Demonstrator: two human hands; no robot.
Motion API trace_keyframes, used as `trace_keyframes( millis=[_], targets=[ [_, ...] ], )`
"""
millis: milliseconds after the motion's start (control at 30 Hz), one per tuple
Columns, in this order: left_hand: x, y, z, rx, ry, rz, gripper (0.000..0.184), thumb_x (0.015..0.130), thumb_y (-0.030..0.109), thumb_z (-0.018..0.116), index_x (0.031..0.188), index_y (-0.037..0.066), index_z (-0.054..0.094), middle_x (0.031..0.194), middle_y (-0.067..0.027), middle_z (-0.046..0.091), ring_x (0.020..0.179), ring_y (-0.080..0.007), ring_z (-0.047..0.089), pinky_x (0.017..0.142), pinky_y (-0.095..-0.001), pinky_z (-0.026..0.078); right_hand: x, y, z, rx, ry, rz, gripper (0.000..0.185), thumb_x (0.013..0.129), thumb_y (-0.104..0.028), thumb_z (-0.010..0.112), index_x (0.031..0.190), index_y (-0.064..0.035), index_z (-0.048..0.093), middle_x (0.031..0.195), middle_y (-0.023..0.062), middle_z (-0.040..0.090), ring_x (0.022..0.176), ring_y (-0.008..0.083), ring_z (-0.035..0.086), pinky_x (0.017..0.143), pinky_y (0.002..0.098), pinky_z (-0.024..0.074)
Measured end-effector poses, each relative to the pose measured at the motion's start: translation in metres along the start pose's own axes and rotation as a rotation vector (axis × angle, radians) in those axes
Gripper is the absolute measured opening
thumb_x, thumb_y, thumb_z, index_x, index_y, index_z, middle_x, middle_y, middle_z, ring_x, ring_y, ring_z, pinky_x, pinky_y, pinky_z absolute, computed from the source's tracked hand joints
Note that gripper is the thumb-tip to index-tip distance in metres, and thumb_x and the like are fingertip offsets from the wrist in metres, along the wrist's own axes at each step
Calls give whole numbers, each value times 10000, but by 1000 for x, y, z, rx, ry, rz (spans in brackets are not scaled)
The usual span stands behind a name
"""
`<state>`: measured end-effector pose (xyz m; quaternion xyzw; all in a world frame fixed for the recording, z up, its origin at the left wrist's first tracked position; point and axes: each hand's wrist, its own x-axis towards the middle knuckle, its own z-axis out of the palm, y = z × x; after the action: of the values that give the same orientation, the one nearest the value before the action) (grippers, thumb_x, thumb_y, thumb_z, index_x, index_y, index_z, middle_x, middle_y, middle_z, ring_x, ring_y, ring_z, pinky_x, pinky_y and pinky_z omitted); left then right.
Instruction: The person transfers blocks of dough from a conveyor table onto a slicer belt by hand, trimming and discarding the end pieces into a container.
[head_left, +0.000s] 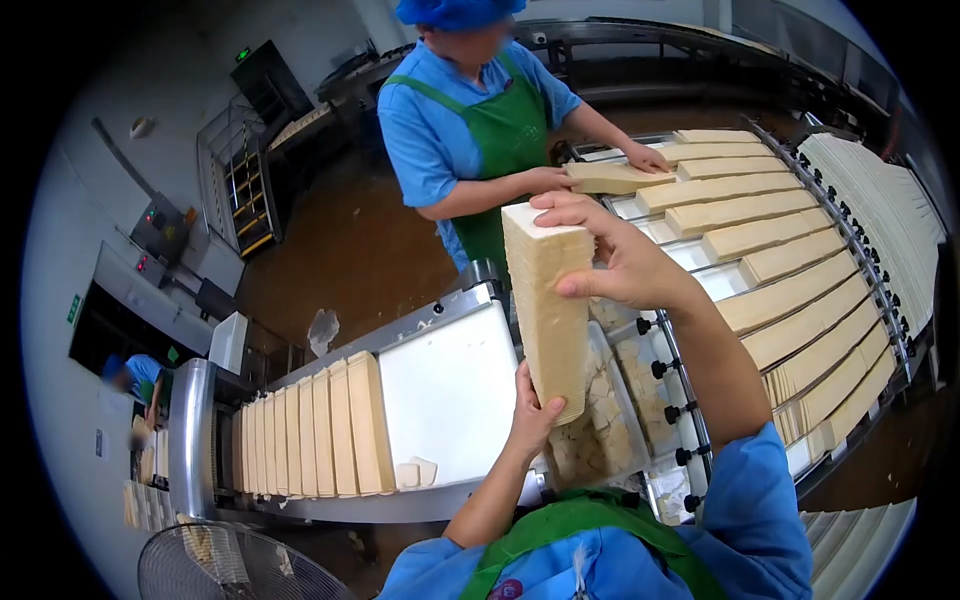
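Note:
Upright in front of me stands a long stack of thin cream-coloured sheets (548,310), held between both hands. My left hand (532,418) grips its lower end, with the thumb across the front edge. At the upper end my right hand (615,255) is closed round the stack, fingers over the top and thumb on the side. Beneath it, a bin of broken pieces (600,430) sits between the two conveyors. A row of similar stacks (310,430) lies on the left conveyor's white belt (450,370).
Lanes of more stacks (750,215) fill the right conveyor, lined by rails with black knobs (672,390). Across from me a co-worker in a green apron (510,120) handles a stack (615,180) there. A fan (235,565) stands at the lower left.

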<state>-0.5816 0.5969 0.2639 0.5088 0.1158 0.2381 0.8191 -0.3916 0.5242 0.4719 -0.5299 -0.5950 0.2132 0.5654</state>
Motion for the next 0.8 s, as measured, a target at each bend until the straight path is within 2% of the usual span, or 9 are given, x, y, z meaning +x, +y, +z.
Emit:
trace_keyframes(
  millis=[100, 200, 267, 333, 400, 433, 600, 700, 800],
  targets=[
    [2, -4, 0, 2, 6, -2, 1020, 704, 442, 805, 1421, 58, 189, 1335, -82, 378, 1260, -197, 387, 1050, -346, 329, 1, 6, 2, -78, 14, -83, 585, 758, -202, 771, 1270, -92, 510, 1346, 85, 448, 1211, 220, 471, 956, 357, 451],
    [6, -15, -5, 7, 24, 64, 1026, 702, 446, 806, 1420, 64, 181, 1333, -83, 376, 1254, -203, 392, 1041, -353, 342, -2, 20, 7, 134, 178, -86, 617, 758, -113, 756, 1296, -69, 457, 1245, 69, 512, 1137, 205, 523, 924, 371, 477],
    [7, -19, -9, 6, 36, 77, 1041, 696, 447, 811, 1423, 68, 170, 1334, -86, 373, 1252, -207, 395, 1039, -359, 347, -11, 34, 2, 561, 541, 60, 669, 752, -35, 730, 1327, -56, 389, 1163, 51, 544, 1084, 199, 551, 901, 385, 495],
    [10, -22, -16, 3, 49, 92, 1056, 689, 447, 816, 1425, 72, 159, 1335, -88, 369, 1250, -211, 397, 1037, -365, 352, -26, 44, -8, 659, 554, 70, 707, 751, -17, 720, 1347, -72, 343, 1165, 67, 534, 1091, 214, 547, 879, 382, 506],
    [13, -23, -26, 50, 96, 140, 1080, 671, 438, 833, 1424, 74, 150, 1337, -97, 363, 1241, -219, 407, 1030, -370, 364, -54, 73, -26, 559, 373, 186, 716, 768, -67, 713, 1378, -80, 338, 1244, 79, 510, 1150, 229, 527, 940, 383, 468],
    [14, -21, -32, 81, 120, 165, 1092, 657, 418, 848, 1421, 73, 146, 1336, -103, 363, 1234, -222, 414, 1026, -369, 371, -74, 92, -44, 393, -36, 204, 658, 833, -210, 656, 1403, -89, 352, 1381, 124, 423, 1289, 266, 411, 1071, 419, 336],
    [22, -32, -51, 153, 161, 201, 1044, 673, 312, 848, 1413, 67, 154, 1330, -108, 366, 1228, -226, 417, 1018, -368, 384, -61, 43, -18, -476, 118, -10, 709, 869, -578, 481, 1386, -98, 413, 1481, 155, 308, 1395, 338, 213, 1138, 470, 115],
    [26, -38, -52, 317, 286, 185, 1020, 653, 174, 839, 1405, 66, 160, 1326, -111, 354, 1215, -229, 419, 1020, -375, 384, -53, 19, 27, -745, 106, -168, 713, 831, -556, 532, 1363, -93, 432, 1446, 162, 359, 1312, 407, 294, 1076, 488, 202],
    [34, -47, -36, 476, 300, 315, 972, 644, 124, 819, 1396, 63, 205, 1323, -138, 314, 1225, -265, 377, 1028, -411, 365, -67, 24, 48, -884, 177, -32, 625, 798, -357, 642, 1297, -23, 467, 1387, 149, 419, 1259, 331, 367, 1020, 475, 268]
  ],
)
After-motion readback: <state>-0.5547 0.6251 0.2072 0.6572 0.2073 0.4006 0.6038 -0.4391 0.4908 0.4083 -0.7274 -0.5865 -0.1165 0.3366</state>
